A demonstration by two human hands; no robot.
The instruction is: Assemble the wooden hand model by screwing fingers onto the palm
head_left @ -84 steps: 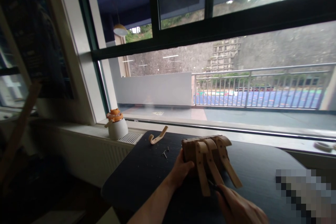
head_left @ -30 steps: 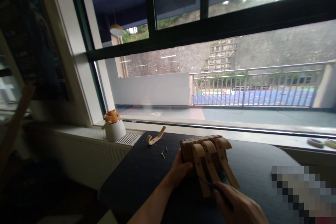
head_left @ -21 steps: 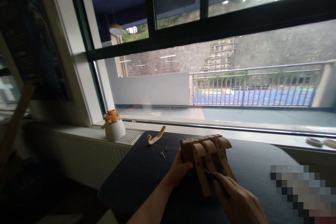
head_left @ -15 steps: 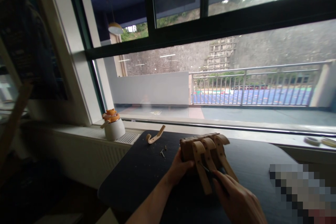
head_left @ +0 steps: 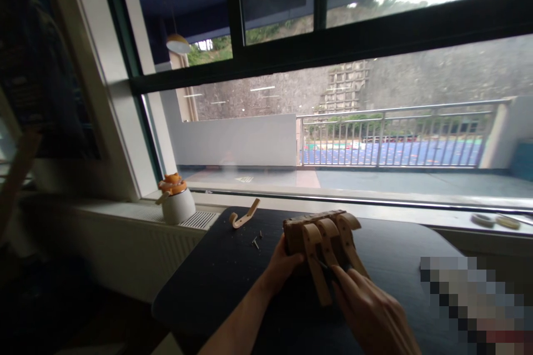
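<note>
My left hand is closed round the left end of a rough-edged wooden block, holding it up over the dark table. Three curved wooden hooks sit side by side on the block's near face, their long straight ends pointing down toward me. In my right hand is a screwdriver; its thin shaft points at the leftmost hook, and the fingers hide most of its handle. Whether the tip sits in a screw I cannot tell. A loose wooden hook and several screws lie left of the block.
The dark table has rounded corners and stands against the window sill. A pale jar with an orange top stands on the sill at left. Two rolls of tape lie on the sill at right. A pixelated patch covers something at the table's right.
The whole view has shifted slightly to the left. My right fingers sit a little higher and nearer the hooks on the screwdriver; the left hand keeps its hold.
</note>
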